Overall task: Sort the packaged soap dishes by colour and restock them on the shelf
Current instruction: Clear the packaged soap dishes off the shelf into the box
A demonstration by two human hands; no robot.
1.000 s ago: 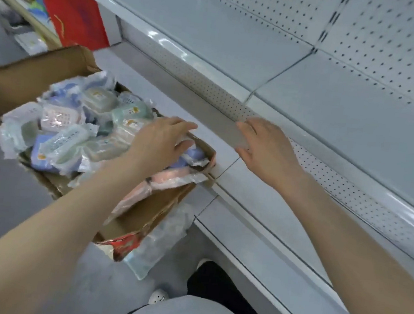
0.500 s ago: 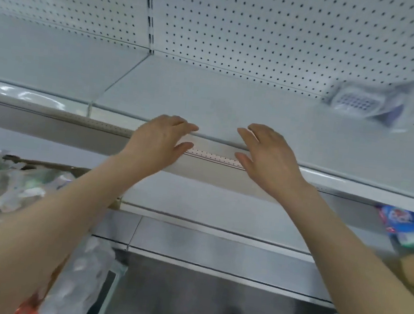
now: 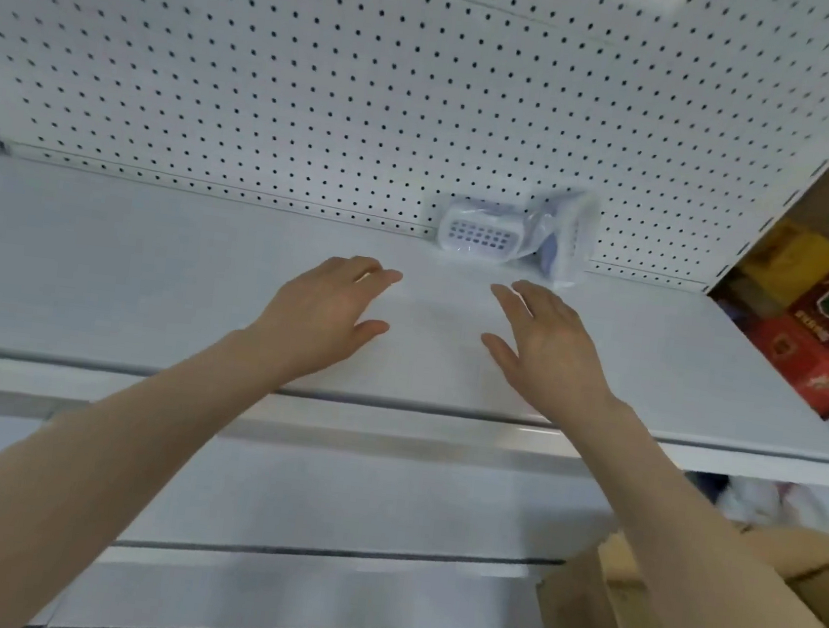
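A white shelf point(image 3: 147, 283) runs across the view under a perforated back panel. On it, against the panel at the right, stand two packaged soap dishes point(image 3: 509, 234), pale blue and white in clear plastic wrap; one lies flat and the other leans upright beside it. My left hand point(image 3: 327, 314) and my right hand point(image 3: 548, 344) hover over the middle of the shelf, palms down, fingers spread, both holding nothing. The right hand's fingertips are a short way in front of the soap dishes, not touching them.
A brown cardboard box point(image 3: 626, 611) sits at the lower right, below the shelf. Red and yellow boxed goods point(image 3: 825, 319) stand beyond the shelf's right end. A lower shelf level point(image 3: 329, 500) lies under my arms.
The view has swung right and up from the box of wrapped soap dishes to the shelf. Both hands have moved with it and now reach over the shelf.
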